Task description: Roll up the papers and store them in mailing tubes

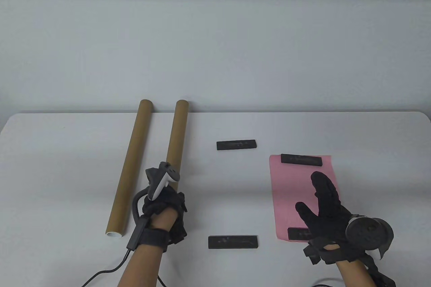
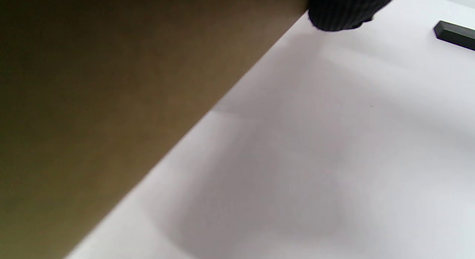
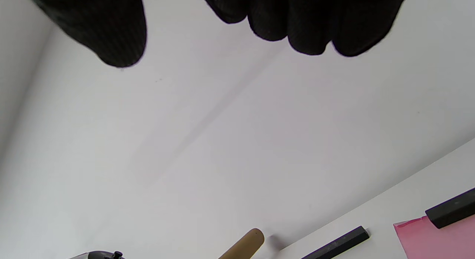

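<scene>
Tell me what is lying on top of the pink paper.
On the pink paper, one black bar lies across its far edge and another at its near edge. The right hand is over the sheet, covering part of the near bar.

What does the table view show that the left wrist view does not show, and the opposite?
Only the table view shows the pink paper with a black bar at each end, the right hand spread open over it, two more black bars on the table, and the second cardboard tube with its white cap. Only the left wrist view shows the tube surface from very near, as a large brown area. Both show the tube at the left hand, the white table, and one black bar.
</scene>
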Available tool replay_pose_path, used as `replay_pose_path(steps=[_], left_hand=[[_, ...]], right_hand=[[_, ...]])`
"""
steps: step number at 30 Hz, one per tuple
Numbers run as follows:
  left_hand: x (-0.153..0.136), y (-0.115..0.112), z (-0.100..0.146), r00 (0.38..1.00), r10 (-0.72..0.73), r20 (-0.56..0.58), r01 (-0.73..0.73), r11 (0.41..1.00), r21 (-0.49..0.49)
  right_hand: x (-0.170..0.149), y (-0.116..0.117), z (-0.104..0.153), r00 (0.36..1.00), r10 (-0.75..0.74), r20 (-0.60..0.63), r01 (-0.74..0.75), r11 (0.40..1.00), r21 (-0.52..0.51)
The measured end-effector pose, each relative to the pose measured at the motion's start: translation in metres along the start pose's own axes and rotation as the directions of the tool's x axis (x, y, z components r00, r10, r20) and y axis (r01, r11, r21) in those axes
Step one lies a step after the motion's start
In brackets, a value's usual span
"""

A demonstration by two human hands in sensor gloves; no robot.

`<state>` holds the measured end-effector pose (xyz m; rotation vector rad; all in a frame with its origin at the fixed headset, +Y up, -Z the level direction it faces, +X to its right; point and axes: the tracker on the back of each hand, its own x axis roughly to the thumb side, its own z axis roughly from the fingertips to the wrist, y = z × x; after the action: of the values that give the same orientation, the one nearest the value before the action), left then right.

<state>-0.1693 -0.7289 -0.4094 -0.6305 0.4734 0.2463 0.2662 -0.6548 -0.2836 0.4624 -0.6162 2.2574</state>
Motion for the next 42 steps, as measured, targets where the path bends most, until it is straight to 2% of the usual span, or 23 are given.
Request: replay_pose_path(steps=[9, 13, 18, 23, 29, 42], left_hand=[[0.011, -0.001, -0.021, 0.996, -0.025, -0.082, 0.024, 1.000, -0.012], [0.010, -0.001, -0.028, 0.995, -0.029, -0.096, 0.031, 0.999, 0.015], [0.011, -0.004, -0.037, 0.994, -0.040, -0.104, 0.043, 0.999, 0.030], [0.015, -0.008, -0.043, 0.982, -0.134, -0.135, 0.140, 0.990, 0.035], [0.019, -0.013, -0.049, 0.972, -0.175, -0.158, 0.183, 0.982, 0.041], [0.019, -0.009, -0.052, 0.977, -0.142, -0.159, 0.148, 0.989, 0.027]], right_hand=[[0.014, 0.011, 0.002, 0.989, 0.090, 0.121, -0.100, 0.992, 0.081], [0.018, 0.018, 0.002, 0.979, 0.130, 0.154, -0.148, 0.982, 0.117], [0.017, 0.021, 0.002, 0.981, 0.127, 0.148, -0.148, 0.979, 0.140], [0.017, 0.024, 0.002, 0.980, 0.135, 0.144, -0.158, 0.974, 0.164], [0.018, 0.027, 0.002, 0.979, 0.141, 0.148, -0.167, 0.969, 0.183], [0.018, 0.033, 0.003, 0.979, 0.137, 0.152, -0.169, 0.959, 0.225]])
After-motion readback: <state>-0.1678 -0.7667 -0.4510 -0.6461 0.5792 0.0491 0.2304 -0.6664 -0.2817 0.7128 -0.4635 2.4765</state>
